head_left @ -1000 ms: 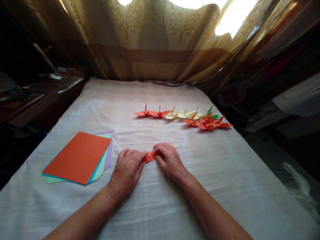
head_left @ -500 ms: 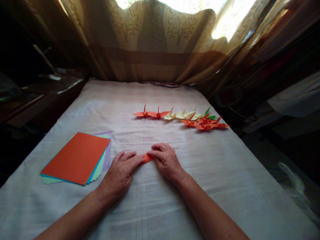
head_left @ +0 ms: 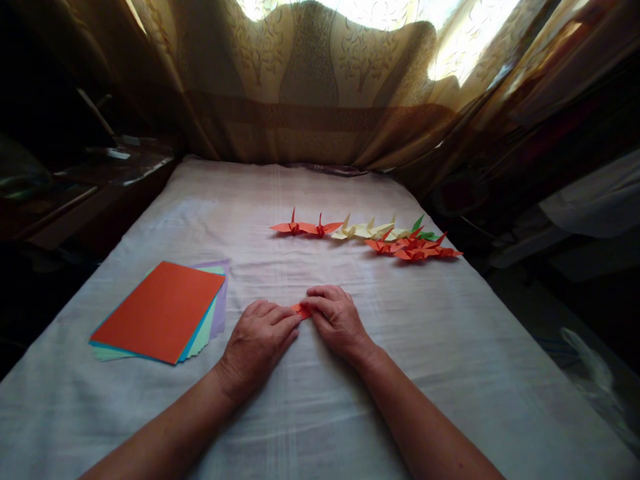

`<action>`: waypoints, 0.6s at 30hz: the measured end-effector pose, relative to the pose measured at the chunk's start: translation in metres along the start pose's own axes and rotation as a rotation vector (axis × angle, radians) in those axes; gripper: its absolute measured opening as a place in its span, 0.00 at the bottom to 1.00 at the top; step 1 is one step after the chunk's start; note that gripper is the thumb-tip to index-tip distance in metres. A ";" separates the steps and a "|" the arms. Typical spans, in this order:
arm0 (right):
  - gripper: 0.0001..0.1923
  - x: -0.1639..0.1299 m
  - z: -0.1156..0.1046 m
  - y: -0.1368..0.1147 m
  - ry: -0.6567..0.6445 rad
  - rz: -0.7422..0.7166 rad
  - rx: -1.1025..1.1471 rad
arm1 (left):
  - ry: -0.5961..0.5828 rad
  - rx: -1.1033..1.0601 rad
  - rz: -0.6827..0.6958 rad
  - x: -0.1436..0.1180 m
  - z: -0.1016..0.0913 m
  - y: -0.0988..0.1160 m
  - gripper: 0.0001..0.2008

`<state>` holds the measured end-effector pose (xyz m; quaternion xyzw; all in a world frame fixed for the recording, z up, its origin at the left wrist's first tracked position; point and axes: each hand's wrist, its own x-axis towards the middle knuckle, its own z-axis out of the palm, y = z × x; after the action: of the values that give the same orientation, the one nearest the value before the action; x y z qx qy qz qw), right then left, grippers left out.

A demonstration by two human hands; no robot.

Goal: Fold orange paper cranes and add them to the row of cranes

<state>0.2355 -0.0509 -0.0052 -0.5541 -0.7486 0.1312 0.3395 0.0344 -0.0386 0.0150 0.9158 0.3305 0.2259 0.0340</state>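
— What are the hands on?

— A small folded piece of orange paper (head_left: 301,310), lying on the white cloth (head_left: 450,347) near the front middle of the table. Only a sliver of it shows between the two hands.

— How are the fingers set?

— The left hand (head_left: 257,343) lies palm down, fingers nearly straight and close together, the tips pressed on the left end of the paper. The right hand (head_left: 337,319) is palm down too, fingers bent a little, the tips on the right end. Both press it flat to the cloth; I can't tell whether either thumb is tucked under an edge.

— And around them?

— Just left of the left hand sits a stack of coloured sheets (head_left: 160,312), an orange one on top, with blue, pale green and lilac edges fanning out underneath. It is near the hand, not touching.

— Further back?

— A row of folded paper birds (head_left: 367,235) well beyond the hands: two orange at the left, pale yellow ones in the middle, then a green one and a bunch of orange ones at the right. Behind the table hangs a patterned curtain (head_left: 310,87) with light coming through.
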 end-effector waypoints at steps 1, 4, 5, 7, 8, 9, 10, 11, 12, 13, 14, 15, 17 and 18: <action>0.14 0.000 -0.001 0.000 -0.004 -0.004 0.014 | -0.001 -0.018 -0.011 0.000 -0.001 -0.001 0.10; 0.14 0.000 -0.007 -0.001 -0.051 -0.025 0.032 | 0.008 -0.053 -0.035 0.002 -0.002 -0.004 0.09; 0.14 0.000 -0.009 -0.002 -0.073 -0.034 0.031 | 0.009 -0.057 -0.036 0.002 -0.002 -0.004 0.09; 0.14 0.000 -0.011 -0.003 -0.103 -0.043 0.027 | 0.007 -0.059 -0.033 0.002 -0.002 -0.004 0.09; 0.14 0.000 -0.011 -0.003 -0.108 -0.044 0.023 | 0.005 -0.057 -0.032 0.002 -0.002 -0.004 0.09; 0.13 0.001 -0.011 -0.003 -0.107 -0.043 0.015 | 0.004 -0.056 -0.031 0.002 -0.002 -0.004 0.10; 0.11 0.001 -0.010 -0.003 -0.102 -0.043 0.005 | 0.003 -0.056 -0.032 0.002 -0.002 -0.004 0.10; 0.09 0.001 -0.010 -0.003 -0.092 -0.045 -0.006 | 0.002 -0.055 -0.033 0.002 -0.001 -0.004 0.10; 0.08 0.001 -0.009 -0.003 -0.082 -0.050 -0.016 | 0.000 -0.055 -0.036 0.001 -0.001 -0.005 0.11; 0.07 0.001 -0.008 -0.002 -0.073 -0.058 -0.025 | -0.002 -0.054 -0.039 0.001 -0.001 -0.005 0.11; 0.06 0.002 -0.008 -0.002 -0.067 -0.066 -0.031 | -0.003 -0.055 -0.043 0.001 -0.001 -0.006 0.11; 0.06 0.002 -0.007 -0.003 -0.064 -0.073 -0.033 | -0.004 -0.060 -0.048 0.001 0.000 -0.006 0.11; 0.05 0.003 -0.007 -0.004 -0.058 -0.076 -0.033 | 0.001 -0.074 -0.060 0.001 0.000 -0.007 0.12; 0.05 0.003 -0.008 -0.005 -0.057 -0.071 -0.033 | 0.003 -0.081 -0.066 0.001 0.001 -0.007 0.12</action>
<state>0.2364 -0.0508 0.0043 -0.5290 -0.7791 0.1223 0.3132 0.0314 -0.0329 0.0130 0.9020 0.3509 0.2390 0.0781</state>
